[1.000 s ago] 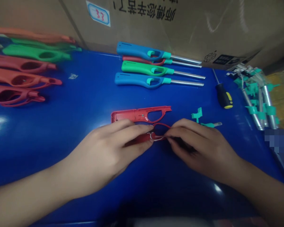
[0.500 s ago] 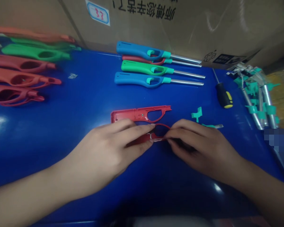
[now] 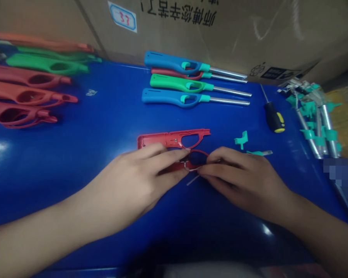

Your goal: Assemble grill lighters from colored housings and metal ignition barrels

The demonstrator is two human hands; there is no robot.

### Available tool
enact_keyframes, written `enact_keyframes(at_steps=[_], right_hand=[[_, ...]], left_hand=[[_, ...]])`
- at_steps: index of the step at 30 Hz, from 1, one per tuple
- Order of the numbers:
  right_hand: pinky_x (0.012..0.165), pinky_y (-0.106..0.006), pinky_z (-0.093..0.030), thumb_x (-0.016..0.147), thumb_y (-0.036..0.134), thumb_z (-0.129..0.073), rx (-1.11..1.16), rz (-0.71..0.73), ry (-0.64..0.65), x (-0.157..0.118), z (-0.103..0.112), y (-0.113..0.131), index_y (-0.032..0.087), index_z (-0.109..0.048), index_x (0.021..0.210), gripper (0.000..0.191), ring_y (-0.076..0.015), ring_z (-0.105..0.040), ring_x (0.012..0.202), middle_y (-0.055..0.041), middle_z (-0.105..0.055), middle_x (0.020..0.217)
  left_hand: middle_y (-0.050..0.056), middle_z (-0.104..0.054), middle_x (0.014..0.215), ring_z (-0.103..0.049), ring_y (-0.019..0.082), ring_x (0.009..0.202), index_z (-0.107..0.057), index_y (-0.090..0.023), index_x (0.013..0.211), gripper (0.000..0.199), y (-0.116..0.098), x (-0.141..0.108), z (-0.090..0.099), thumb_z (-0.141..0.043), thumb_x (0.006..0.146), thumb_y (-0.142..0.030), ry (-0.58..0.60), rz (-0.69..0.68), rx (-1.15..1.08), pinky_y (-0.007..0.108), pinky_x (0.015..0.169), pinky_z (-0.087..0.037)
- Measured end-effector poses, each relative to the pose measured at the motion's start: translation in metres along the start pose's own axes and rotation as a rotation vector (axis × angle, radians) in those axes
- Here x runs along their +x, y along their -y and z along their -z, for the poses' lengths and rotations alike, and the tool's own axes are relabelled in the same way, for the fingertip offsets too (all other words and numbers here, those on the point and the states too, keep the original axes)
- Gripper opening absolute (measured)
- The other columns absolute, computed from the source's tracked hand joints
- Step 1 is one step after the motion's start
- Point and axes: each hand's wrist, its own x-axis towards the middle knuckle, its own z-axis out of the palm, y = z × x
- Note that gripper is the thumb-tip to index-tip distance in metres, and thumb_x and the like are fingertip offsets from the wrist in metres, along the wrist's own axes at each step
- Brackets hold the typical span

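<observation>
My left hand [image 3: 145, 173] is closed over the rear of a red lighter shell half [image 3: 201, 154], pressing it near the trigger loop. Its rear part is hidden under my fingers. At the front end of this shell my right hand [image 3: 234, 170] pinches a thin pale wire [image 3: 193, 180], whose loose end sticks out toward the lower left. Whether it is wire or fine tubing is too small to tell. Just beyond my hands lies a second red shell half [image 3: 174, 139], inner side up. A turquoise trigger [image 3: 241, 139] and a small turquoise part with a metal tip [image 3: 259, 153] lie beyond my right hand.
Several assembled long-neck lighters [image 3: 176, 96] lie at the back of the blue table [image 3: 104, 143]. Coloured lighter shells [image 3: 26, 92] sit at the left. A screwdriver [image 3: 274, 116] and a pile of metal tubes with turquoise parts [image 3: 316, 119] are at the right. A cardboard box [image 3: 234, 34] stands behind.
The pale wire's loose end now juts out below the shell, away from its edge. My right fingertips have shifted slightly left; my left hand keeps its hold.
</observation>
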Motion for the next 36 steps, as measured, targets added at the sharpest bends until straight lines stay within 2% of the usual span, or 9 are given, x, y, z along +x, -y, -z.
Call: enact_keyframes(at_steps=[6,12,25,31,36], right_hand=[[0.065,-0.024,-0.048,0.098,0.017,-0.060,-0.010,0.018,-0.033,0.0002,-0.0012,-0.0007,0.021,-0.069,0.112,0.018,-0.0106,-0.066,0.079,-0.0036,-0.071,0.101],[0.060,-0.024,-0.045,0.097,0.016,-0.059,-0.100,0.053,-0.023,-0.0004,-0.0019,-0.0016,0.022,-0.071,0.111,0.019,-0.0101,-0.064,0.073,-0.0025,-0.070,0.098],[0.066,-0.022,-0.052,0.095,0.015,-0.064,0.033,-0.016,-0.073,-0.0003,-0.0013,0.0011,0.024,-0.074,0.108,0.019,-0.0103,-0.069,0.078,-0.0028,-0.073,0.101],[0.068,-0.022,-0.056,0.095,0.015,-0.063,0.172,-0.104,-0.105,0.0050,-0.0007,0.0056,0.025,-0.077,0.101,0.018,-0.0113,-0.070,0.078,-0.0027,-0.074,0.096],[0.068,-0.022,-0.055,0.094,0.013,-0.064,0.187,-0.104,-0.072,0.0048,0.0007,0.0064,0.024,-0.076,0.103,0.018,-0.0108,-0.069,0.079,-0.0029,-0.073,0.098]], left_hand=[[0.014,-0.064,0.138,-0.062,0.029,0.125,-0.064,-0.015,0.132,0.035,-0.0003,0.0013,0.0033,-0.049,0.100,-0.015,0.023,-0.007,0.026,0.045,0.100,-0.060],[0.017,-0.061,0.141,-0.063,0.031,0.122,-0.065,-0.013,0.131,0.038,-0.0031,0.0001,0.0047,-0.041,0.102,-0.013,0.060,-0.030,0.078,0.048,0.096,-0.061],[0.019,-0.063,0.138,-0.067,0.029,0.116,-0.067,-0.011,0.129,0.043,-0.0032,0.0018,0.0064,-0.032,0.104,-0.013,0.063,-0.059,0.119,0.045,0.090,-0.064],[0.019,-0.063,0.138,-0.066,0.031,0.117,-0.066,-0.010,0.131,0.038,0.0002,-0.0009,0.0045,-0.044,0.101,-0.013,0.028,-0.075,0.087,0.046,0.091,-0.064],[0.014,-0.062,0.142,-0.064,0.030,0.121,-0.064,-0.015,0.135,0.039,0.0008,-0.0012,0.0017,-0.052,0.098,-0.014,0.033,-0.035,0.044,0.046,0.098,-0.060]])
